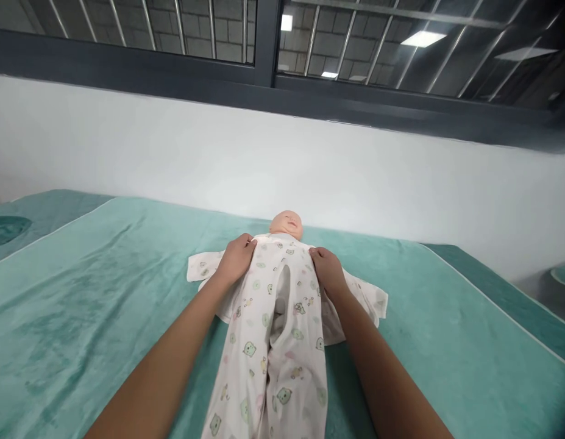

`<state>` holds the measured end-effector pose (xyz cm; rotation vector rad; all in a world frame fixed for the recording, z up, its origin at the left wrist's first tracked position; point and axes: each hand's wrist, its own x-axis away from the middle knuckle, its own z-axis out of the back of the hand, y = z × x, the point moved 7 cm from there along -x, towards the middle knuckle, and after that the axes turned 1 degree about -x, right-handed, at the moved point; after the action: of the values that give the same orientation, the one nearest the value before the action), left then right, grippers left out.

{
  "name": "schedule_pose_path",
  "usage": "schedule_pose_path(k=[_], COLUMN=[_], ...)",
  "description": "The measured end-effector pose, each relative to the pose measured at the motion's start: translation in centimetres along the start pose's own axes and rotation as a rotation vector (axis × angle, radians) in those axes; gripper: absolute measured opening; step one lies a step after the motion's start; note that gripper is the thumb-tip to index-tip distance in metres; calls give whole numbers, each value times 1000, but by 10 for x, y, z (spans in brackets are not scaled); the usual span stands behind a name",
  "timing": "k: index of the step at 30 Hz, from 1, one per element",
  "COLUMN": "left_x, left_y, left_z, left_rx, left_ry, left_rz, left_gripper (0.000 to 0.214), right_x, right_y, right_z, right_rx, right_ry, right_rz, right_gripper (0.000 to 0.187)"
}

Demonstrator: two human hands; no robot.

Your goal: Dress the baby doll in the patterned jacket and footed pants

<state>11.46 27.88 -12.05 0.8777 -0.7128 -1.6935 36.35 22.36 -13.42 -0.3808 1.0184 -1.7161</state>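
Observation:
A baby doll (286, 224) lies on its back with its head toward the wall. White baby pants (250, 341) with green animal prints are spread over its body, the legs running down toward me. An open slit at the crotch shows something pale inside. My left hand (238, 258) grips the upper left edge of the pants, and my right hand (326, 268) grips the upper right edge. Beneath them a matching baby shirt (365, 295) reaches out on both sides, its sleeves spread. The doll's limbs are hidden under the cloth.
A green plush blanket (127, 292) with some wrinkles covers the surface under the doll. Behind it rises a white wall (264, 164), with a dark window frame (266, 42) and metal bars above. Darker green bands with white piping edge the blanket on both sides.

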Motion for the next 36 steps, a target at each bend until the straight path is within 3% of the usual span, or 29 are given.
schedule_pose_path(k=[5,7,10,12,16,21,24,32,36], left_x=[14,20,20,14,0,-8,-8,1,8], left_y=[-15,-11,2,4,-2,-15,-19,-15,-16], left_z=[-3,-1,3,-1,-10,-6,-6,-5,-2], left_rx=[-69,-190,-348,-364,-353,-348,-295,-101,-135], left_ry=[63,109,182,129,-24,61,81,140,183], left_rz=[58,-46,-282,-366,-301,-47,11,-243,-335], left_gripper=[23,25,21,18,22,29,27,22,27], right_x=[10,18,20,15,1,-15,-20,-2,8], right_y=[-1,-10,-28,-32,-19,-5,-4,-2,-8], right_z=[-3,0,6,4,-9,-7,-8,-11,-6], right_rx=[-47,-13,96,94,54,136,121,-77,-126], right_ry=[-1,17,61,2,-200,-30,19,6,63], right_rz=[-3,93,367,465,334,122,78,96,158], right_gripper=[36,36,29,26,28,27,30,20,25])
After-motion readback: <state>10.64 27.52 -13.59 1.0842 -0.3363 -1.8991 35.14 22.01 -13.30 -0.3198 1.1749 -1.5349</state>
